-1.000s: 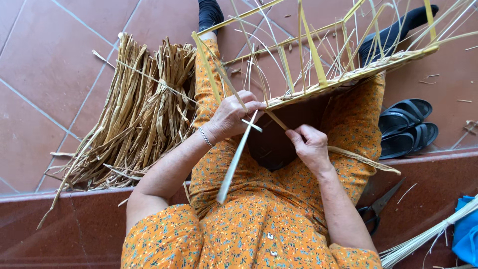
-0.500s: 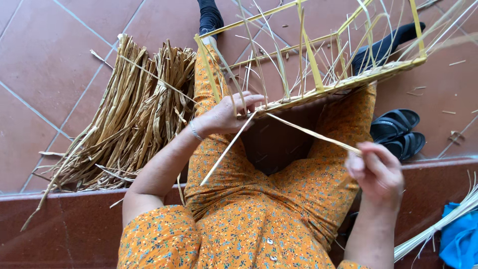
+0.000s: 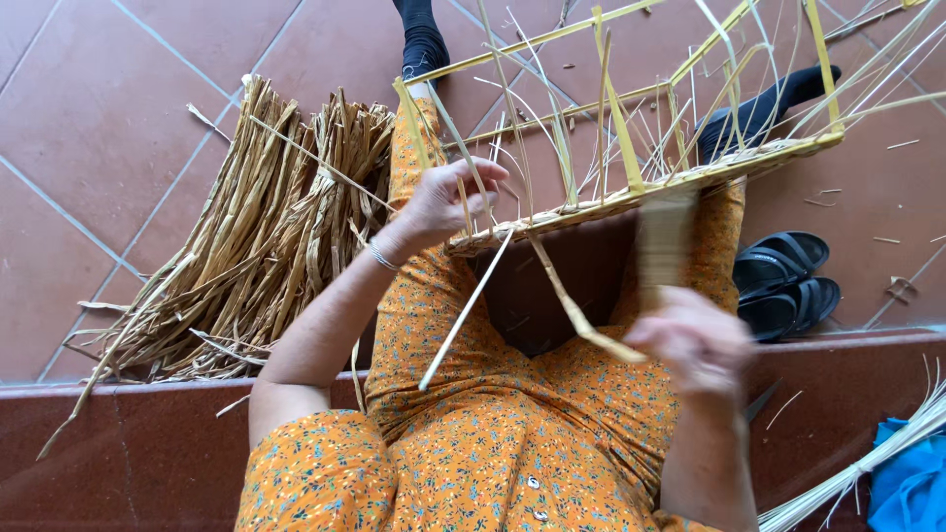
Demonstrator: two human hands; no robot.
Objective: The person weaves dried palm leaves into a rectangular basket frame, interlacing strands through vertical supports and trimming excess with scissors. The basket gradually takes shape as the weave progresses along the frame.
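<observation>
A yellow-framed basket (image 3: 631, 192) with a woven straw base and thin upright spokes rests on my knees over my orange flowered dress. My left hand (image 3: 448, 202) grips the basket's near left edge, and a pale flat stick (image 3: 463, 313) hangs down from there. My right hand (image 3: 695, 345), blurred by motion, is closed on a flat straw strand (image 3: 572, 305) that runs up to the basket's rim near my left hand.
A big heap of dried straw strips (image 3: 256, 246) lies on the terracotta tiles at my left. Black sandals (image 3: 788, 281) sit on the floor at right. A thin reed bundle (image 3: 867, 463) and blue cloth (image 3: 907, 483) lie on the red step at lower right.
My right hand pulled the strand away from the basket out to the right, then came back inward and lower. The left hand stayed on the basket's edge.
</observation>
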